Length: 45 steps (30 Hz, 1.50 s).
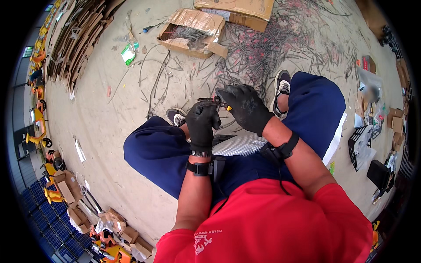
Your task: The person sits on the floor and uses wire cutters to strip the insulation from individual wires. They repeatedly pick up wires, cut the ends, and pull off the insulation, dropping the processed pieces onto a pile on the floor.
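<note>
My right hand, in a black work glove, grips a small dark plier-like hand tool with a yellow part showing beside the palm. My left hand, also gloved in black, is curled into a fist just left of it, against the tool's dark bars. What lies inside the left fist is hidden by the fingers. Both hands are close together above the floor, between my bent knees. Beyond them, a wide heap of cut black and red wire pieces covers the concrete floor.
Beyond the hands, an opened cardboard box holds tangled wire, with another carton behind it. Flattened cardboard is stacked at far left. Long cables lie near my left shoe. A black plastic crate stands at right.
</note>
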Motion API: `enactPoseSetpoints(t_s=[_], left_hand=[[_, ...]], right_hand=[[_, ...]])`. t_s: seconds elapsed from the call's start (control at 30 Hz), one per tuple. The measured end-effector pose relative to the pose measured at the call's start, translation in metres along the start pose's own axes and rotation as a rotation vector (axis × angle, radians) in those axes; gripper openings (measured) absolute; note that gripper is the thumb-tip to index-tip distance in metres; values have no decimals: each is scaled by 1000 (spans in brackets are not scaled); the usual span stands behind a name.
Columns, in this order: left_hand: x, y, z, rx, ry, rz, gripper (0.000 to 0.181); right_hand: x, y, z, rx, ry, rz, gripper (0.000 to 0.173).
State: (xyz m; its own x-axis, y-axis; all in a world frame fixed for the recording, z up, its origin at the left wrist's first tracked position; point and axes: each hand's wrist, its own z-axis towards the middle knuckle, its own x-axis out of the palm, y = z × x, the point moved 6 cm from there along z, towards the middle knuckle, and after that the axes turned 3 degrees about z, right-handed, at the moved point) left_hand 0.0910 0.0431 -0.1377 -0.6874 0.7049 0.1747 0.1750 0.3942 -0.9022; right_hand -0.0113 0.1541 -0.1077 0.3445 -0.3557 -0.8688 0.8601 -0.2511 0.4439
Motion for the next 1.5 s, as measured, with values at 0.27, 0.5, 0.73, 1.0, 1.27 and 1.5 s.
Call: enactPoseSetpoints(t_s=[0.27, 0.5, 0.73, 1.0, 1.27, 1.5], left_hand=[[0, 2, 0, 87, 4, -51, 15], [0, 2, 1, 92, -3, -20, 16], [4, -2, 2, 69, -44, -10, 17], [-5, 11, 10, 164, 65, 10, 11], [-9, 15, -4, 9, -14, 15, 17], [0, 17, 15, 526, 79, 526, 9]], right_hand=[[3, 1, 0, 4, 37, -21, 57], [1, 1, -1, -8, -15, -20, 56], [2, -4, 0, -6, -5, 0, 56], [0, -11, 0, 49, 84, 158, 50], [12, -10, -10, 22, 93, 134, 55], [11, -16, -3, -68, 25, 198, 47]])
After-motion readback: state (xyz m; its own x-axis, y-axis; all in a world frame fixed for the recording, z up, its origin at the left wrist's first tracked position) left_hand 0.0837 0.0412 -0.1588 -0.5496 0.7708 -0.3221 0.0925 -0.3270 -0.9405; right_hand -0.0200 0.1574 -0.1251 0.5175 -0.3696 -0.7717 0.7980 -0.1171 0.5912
